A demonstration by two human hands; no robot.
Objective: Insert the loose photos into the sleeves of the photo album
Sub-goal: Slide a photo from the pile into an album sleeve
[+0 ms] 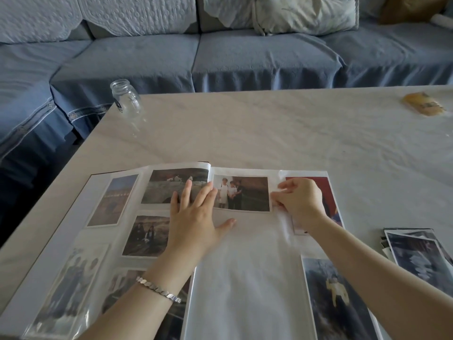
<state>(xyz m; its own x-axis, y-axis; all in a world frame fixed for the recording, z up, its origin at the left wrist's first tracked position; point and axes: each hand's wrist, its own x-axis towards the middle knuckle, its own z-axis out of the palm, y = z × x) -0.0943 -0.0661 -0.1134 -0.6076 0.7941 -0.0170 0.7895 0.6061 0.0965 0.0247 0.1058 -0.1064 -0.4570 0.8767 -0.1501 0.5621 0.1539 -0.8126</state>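
Note:
The photo album point(245, 278) lies open on the table. Its left page holds several photos in sleeves. On the right page a group photo point(241, 193) sits at the top, a red photo point(328, 192) at the top right and a dark photo point(335, 298) at the lower right. My left hand point(193, 217) lies flat with straight fingers across the album's middle fold. My right hand point(297, 198) pinches the clear sleeve edge point(285, 222) between the group photo and the red photo. A stack of loose photos point(416, 253) lies at the right edge.
An empty glass jar point(126, 100) stands at the table's far left corner. A yellow packet point(424, 104) lies at the far right. A blue sofa point(220, 55) runs behind and to the left of the table point(245, 128).

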